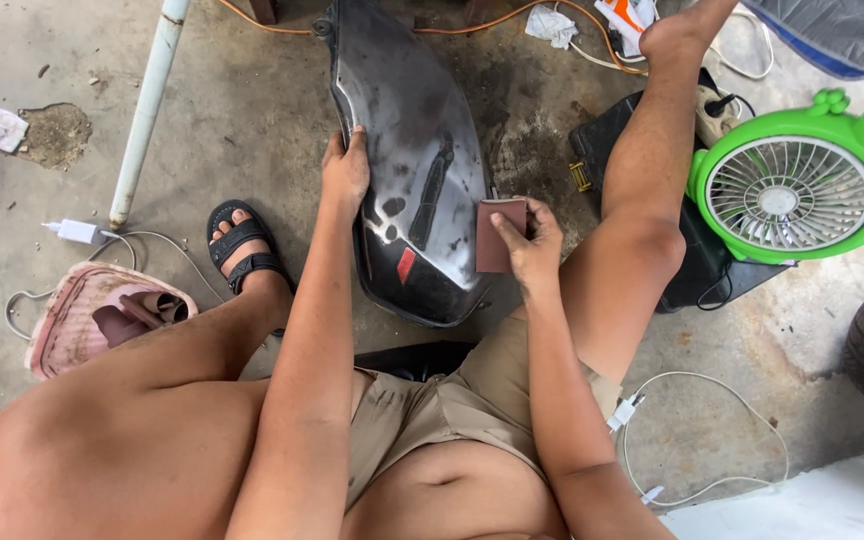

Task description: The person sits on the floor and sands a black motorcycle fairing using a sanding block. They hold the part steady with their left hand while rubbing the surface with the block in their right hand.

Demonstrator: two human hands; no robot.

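While left hand (345,172) on black panel (414,150), right fingers (512,232) around sandpaper (498,238).

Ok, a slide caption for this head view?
Left hand steadies a black panel; right hand presses sandpaper against it.
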